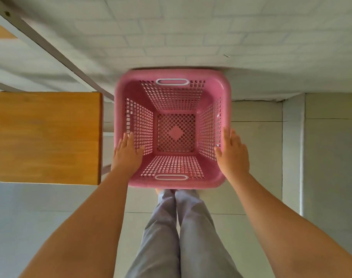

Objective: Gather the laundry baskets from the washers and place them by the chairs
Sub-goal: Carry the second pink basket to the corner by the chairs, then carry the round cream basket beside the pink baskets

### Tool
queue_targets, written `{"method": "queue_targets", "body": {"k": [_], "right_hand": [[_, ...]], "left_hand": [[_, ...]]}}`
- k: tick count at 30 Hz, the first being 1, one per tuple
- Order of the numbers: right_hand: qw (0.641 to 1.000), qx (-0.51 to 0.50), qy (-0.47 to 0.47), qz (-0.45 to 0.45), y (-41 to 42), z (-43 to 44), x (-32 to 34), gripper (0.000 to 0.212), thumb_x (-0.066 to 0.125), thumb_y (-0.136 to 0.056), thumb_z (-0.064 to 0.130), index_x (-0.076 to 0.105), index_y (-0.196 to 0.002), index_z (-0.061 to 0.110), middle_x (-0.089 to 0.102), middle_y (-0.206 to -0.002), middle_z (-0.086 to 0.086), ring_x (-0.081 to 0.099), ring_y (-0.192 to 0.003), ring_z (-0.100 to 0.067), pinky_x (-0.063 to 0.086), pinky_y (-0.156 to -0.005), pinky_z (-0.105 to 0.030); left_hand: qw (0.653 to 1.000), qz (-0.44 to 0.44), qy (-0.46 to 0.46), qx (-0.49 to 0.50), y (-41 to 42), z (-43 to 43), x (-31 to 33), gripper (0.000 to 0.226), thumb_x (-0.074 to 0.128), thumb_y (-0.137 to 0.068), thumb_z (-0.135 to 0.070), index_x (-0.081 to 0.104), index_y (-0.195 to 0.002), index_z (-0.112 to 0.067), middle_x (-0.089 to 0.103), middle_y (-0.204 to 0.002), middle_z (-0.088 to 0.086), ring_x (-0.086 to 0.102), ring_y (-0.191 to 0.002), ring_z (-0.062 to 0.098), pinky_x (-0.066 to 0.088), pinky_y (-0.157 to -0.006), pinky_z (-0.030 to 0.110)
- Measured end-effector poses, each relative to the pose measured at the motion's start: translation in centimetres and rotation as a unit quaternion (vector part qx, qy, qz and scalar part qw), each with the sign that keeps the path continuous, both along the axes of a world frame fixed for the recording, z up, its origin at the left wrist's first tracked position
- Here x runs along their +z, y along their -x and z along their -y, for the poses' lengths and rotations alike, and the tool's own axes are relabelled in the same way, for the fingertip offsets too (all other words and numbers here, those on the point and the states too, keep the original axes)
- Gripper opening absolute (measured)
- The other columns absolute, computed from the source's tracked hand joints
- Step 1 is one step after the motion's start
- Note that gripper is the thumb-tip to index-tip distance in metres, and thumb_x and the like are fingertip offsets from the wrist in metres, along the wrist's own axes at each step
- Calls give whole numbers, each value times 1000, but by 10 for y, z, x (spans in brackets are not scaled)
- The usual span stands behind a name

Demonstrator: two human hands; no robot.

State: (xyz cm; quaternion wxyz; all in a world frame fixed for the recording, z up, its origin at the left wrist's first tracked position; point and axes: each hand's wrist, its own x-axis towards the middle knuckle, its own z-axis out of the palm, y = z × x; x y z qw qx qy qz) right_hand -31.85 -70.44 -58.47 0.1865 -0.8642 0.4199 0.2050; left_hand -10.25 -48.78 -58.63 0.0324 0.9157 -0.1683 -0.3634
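Your two bare forearms reach down from the bottom corners of the head view, with your grey trouser legs (177,237) between them. Your left hand (128,155) lies flat on the left rim of the pink laundry basket (175,135), palm down, fingers straight and close together along the rim, the thumb angled inward over the perforated left wall; it is not curled around anything. Your right hand (234,152) rests the same way on the right rim, fingers extended and nearly pressed together, the thumb dipping toward the inside of the right wall. Whether either palm is bearing on the plastic or only touching it, you cannot tell. You are looking straight down into the basket, which is upright and holds nothing, its lattice bottom showing. One white handle slot (172,82) sits in the far wall and another in the near wall. Its far edge is against the foot of a white brick wall (191,33). Just beside it on the left stands a wooden chair seat (48,137), with a grey metal frame bar (50,49) running diagonally behind.
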Motion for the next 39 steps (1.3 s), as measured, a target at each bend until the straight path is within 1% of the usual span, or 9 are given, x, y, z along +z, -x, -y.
{"method": "queue_targets", "body": {"k": [5,9,15,22,26,29,32,35,39], "right_hand": [[1000,-12,-1,11,8,-13,36,67,40,-101,36,10,-156,11,19,-161,-17,22,-147,-32,27,-117,-48],[999,-31,-1,39,25,-30,71,68,42,-101,36,11,-156,10,18,-162,-15,20,-148,-31,25,-118,-46],[993,-92,19,74,66,-73,116,66,39,-102,37,12,-155,10,19,-162,-14,21,-149,-29,23,-120,-44],[978,-176,40,109,130,-151,155,63,41,-101,36,18,-155,12,20,-162,-12,21,-148,-28,21,-121,-42],[961,-250,58,104,182,-203,173,61,39,-102,36,19,-154,12,20,-162,-12,20,-149,-28,21,-120,-43],[940,-319,67,102,227,-242,183,60,35,-102,38,18,-155,14,18,-162,-11,19,-149,-28,20,-121,-43],[910,-394,79,99,274,-278,192,60,32,-103,41,17,-155,16,15,-163,-9,16,-150,-27,18,-122,-42],[876,-465,91,96,321,-314,199,60,32,-103,42,18,-156,17,13,-164,-7,14,-151,-26,16,-122,-42],[821,-553,108,93,386,-366,206,60,33,-102,43,19,-155,18,12,-164,-5,12,-151,-24,14,-123,-40]], "left_hand": [[999,17,13,-35,19,4,31,66,34,-100,-44,11,-155,-17,9,-164,7,9,-151,27,12,-121,47],[997,44,40,-49,31,1,71,62,35,-100,-44,17,-153,-16,15,-163,8,17,-148,30,19,-119,49],[990,71,60,-103,48,-13,120,58,36,-100,-41,24,-151,-15,17,-161,11,21,-146,35,19,-119,52],[967,86,107,-214,88,-55,150,57,35,-100,-43,29,-149,-15,27,-158,10,28,-144,34,23,-117,52],[937,84,126,-314,120,-68,162,58,34,-100,-41,29,-149,-11,29,-157,14,27,-144,34,19,-120,49],[906,75,145,-391,154,-63,175,58,35,-102,-38,27,-150,-7,28,-157,17,25,-145,34,17,-120,48],[865,62,164,-470,200,-50,188,56,34,-103,-34,26,-150,-5,27,-157,19,24,-145,34,17,-119,48],[828,44,185,-527,257,-38,200,51,37,-101,-30,34,-145,-4,35,-151,19,32,-140,35,23,-116,47],[775,23,202,-598,344,-38,213,55,37,-101,-36,30,-148,-7,34,-153,16,32,-139,35,28,-115,48]]}}
